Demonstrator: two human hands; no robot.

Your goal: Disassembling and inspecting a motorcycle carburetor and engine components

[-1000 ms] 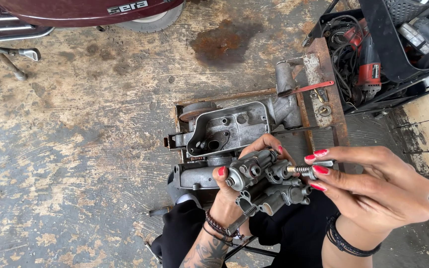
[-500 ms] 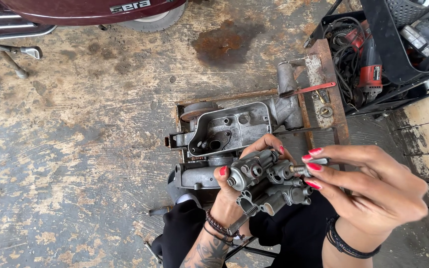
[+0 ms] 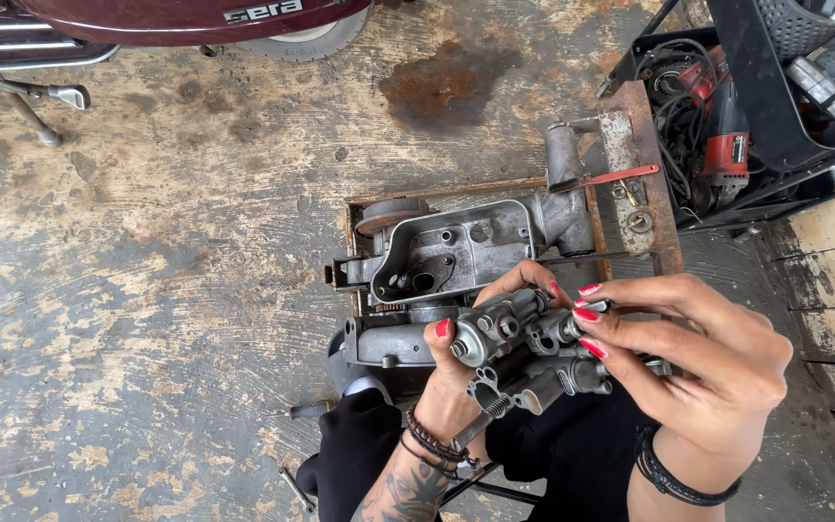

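My left hand (image 3: 461, 372) grips a small grey metal carburettor-like part (image 3: 519, 353) from below, thumb on its front. My right hand (image 3: 693, 353) comes in from the right, and its fingertips pinch a small round fitting (image 3: 572, 327) on the top of that part. Both hands hover above my dark-trousered knees. Just beyond them a larger grey engine casing (image 3: 456, 256) lies open side up on a rusty metal frame (image 3: 630, 145).
A dark red scooter (image 3: 186, 19) stands at the top left, its stand (image 3: 41, 97) on the worn concrete floor. A black crate (image 3: 785, 106) with a red power tool (image 3: 727, 145) and cables sits at the top right. A small tool (image 3: 297, 488) lies by my leg.
My right fingertips have shifted slightly on the small fitting. The part and my left hand stay almost where they were.
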